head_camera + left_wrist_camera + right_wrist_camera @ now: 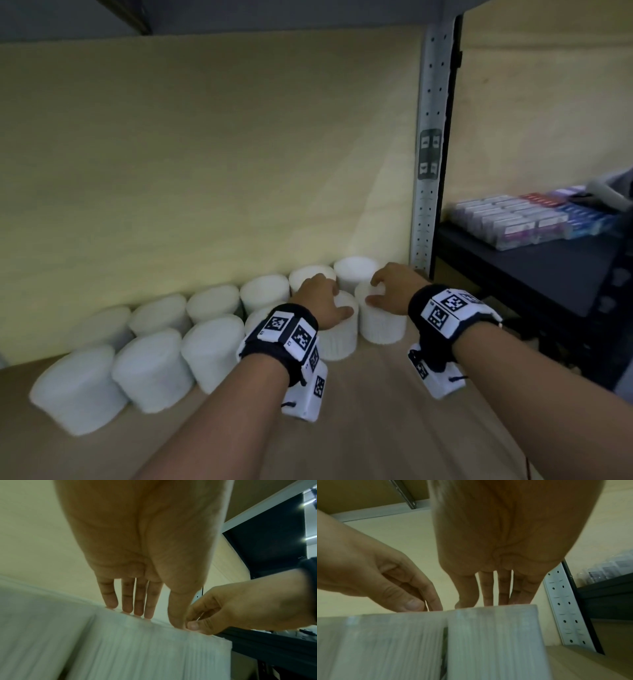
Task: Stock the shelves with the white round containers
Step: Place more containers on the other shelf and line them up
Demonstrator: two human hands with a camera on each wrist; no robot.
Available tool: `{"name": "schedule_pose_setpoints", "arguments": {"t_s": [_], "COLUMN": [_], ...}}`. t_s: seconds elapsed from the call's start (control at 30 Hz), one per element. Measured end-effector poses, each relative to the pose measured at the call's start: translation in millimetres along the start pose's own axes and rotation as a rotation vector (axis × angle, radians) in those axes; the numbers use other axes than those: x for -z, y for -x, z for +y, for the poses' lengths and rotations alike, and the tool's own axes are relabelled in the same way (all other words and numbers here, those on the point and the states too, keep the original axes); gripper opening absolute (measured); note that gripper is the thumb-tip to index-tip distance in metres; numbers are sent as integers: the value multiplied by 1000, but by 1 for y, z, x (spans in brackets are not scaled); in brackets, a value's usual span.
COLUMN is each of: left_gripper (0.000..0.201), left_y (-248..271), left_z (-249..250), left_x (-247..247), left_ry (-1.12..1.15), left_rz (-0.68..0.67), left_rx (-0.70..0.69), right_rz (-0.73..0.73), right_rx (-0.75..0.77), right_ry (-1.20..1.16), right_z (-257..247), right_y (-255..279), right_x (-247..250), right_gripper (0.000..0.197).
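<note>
Two white round containers stand side by side at the right end of the front row on the wooden shelf (370, 421). My left hand (327, 301) grips the left container (337, 337) from above, thumb on the near rim and fingers over the far rim. My right hand (388, 291) grips the right container (382, 325) the same way. In the left wrist view my left hand (145, 601) touches the top edge of its ribbed container (145, 649), with my right hand (240, 608) beside it. From the right wrist, my right hand (496, 588) tops its container (493, 635).
Several more white containers fill a back row (263, 291) against the pale wall and a front row (150, 366) to the left. A perforated metal upright (430, 154) stands just right of my hands. Beyond it a dark shelf holds coloured boxes (524, 219).
</note>
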State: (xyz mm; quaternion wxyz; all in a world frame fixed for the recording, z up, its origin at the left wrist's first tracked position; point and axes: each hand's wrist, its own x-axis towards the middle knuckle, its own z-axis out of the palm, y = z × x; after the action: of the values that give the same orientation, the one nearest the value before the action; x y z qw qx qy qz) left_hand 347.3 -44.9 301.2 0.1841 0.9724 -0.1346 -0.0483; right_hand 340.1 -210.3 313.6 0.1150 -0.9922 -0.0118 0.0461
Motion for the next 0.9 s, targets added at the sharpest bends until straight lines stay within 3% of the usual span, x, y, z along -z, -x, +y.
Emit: {"name": "schedule_pose_setpoints", "arguments": {"t_s": [0.9], "left_gripper": [49], "left_y": [-1], "left_z": [-6], "left_x": [-17], "left_ry": [108], "left_rz": [158], "left_rx": [11], "right_rz": [6], "right_rx": [39], "right_ry": [-42], "right_z": [3], "right_y": [3], "right_x": [-3], "right_gripper": [49]}}
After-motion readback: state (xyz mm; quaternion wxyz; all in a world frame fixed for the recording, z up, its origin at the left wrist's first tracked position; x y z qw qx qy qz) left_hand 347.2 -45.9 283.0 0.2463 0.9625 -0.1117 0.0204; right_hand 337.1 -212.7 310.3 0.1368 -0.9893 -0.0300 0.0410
